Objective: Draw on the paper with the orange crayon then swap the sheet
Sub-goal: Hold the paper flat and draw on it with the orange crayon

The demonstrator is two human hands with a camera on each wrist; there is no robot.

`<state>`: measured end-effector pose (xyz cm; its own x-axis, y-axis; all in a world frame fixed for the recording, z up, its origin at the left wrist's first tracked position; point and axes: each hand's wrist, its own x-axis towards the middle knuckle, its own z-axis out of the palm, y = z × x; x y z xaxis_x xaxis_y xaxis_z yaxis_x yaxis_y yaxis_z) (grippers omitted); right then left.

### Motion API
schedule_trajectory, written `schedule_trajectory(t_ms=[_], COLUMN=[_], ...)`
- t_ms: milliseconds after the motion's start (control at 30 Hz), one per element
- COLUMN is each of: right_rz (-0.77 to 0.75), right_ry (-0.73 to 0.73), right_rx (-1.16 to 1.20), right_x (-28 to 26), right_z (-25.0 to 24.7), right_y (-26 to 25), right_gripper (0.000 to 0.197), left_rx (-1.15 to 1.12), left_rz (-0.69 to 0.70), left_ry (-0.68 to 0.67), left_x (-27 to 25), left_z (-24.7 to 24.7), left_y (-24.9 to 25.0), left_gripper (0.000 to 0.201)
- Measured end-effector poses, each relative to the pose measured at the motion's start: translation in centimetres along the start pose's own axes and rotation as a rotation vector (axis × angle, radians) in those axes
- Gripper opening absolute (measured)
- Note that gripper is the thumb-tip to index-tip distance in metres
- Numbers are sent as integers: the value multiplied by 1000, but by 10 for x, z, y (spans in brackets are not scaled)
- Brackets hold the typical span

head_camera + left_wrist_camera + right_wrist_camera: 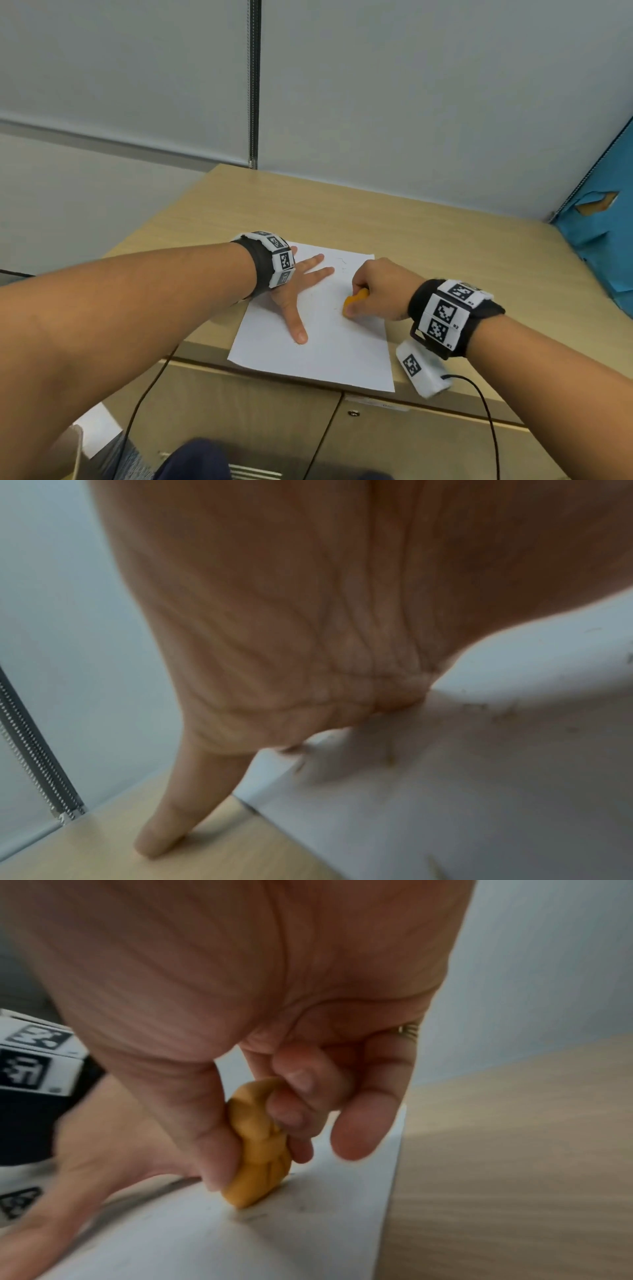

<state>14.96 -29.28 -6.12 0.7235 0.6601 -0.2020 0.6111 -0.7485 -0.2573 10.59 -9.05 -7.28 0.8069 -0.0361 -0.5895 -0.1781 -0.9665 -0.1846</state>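
Observation:
A white sheet of paper (318,346) lies on the wooden cabinet top (342,212), its near edge hanging over the front. My left hand (301,291) lies flat on the sheet's left part, fingers spread and straight. My right hand (373,291) grips a chunky orange crayon (354,299) between thumb and curled fingers. In the right wrist view the orange crayon (258,1153) has its tip down on the paper (274,1240), with faint marks around it. In the left wrist view my palm (308,615) presses the paper (479,777), and one finger (178,804) rests on the wood beside it.
Grey partition walls (411,85) stand behind the cabinet, with a blue panel (599,240) at the right. Cabinet doors (274,421) lie below the front edge. A black cable (479,394) hangs from my right wrist camera. Bare wood surrounds the sheet.

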Motion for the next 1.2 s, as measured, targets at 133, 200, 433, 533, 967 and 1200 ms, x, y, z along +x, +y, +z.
schedule_trajectory(t_ms=[133,200,433,533,967,1200], right_rz=[-20,18,15,-71,-226,-187], right_ry=[63,42,27,6,-86,-58], right_rx=[79,123,159,65,-93,-114], right_x=[-3,-3,1,-1,9,14], right_z=[-4,-7,2,15,3,3], right_y=[-4,-1,-9,-24,-24,-20], right_gripper=[31,30,33,32,31,30], left_rx=[85,85,-127,-110,-83,-83], left_rz=[57,56,39,40,62,43], left_ry=[-12,-26,48,24,17,8], left_x=[-7,-12,1,15,28,28], left_z=[-11,-14,-15,-9,-6,-7], left_y=[-6,-7,12,13,9,10], left_gripper=[152,148,136,144,144,148])
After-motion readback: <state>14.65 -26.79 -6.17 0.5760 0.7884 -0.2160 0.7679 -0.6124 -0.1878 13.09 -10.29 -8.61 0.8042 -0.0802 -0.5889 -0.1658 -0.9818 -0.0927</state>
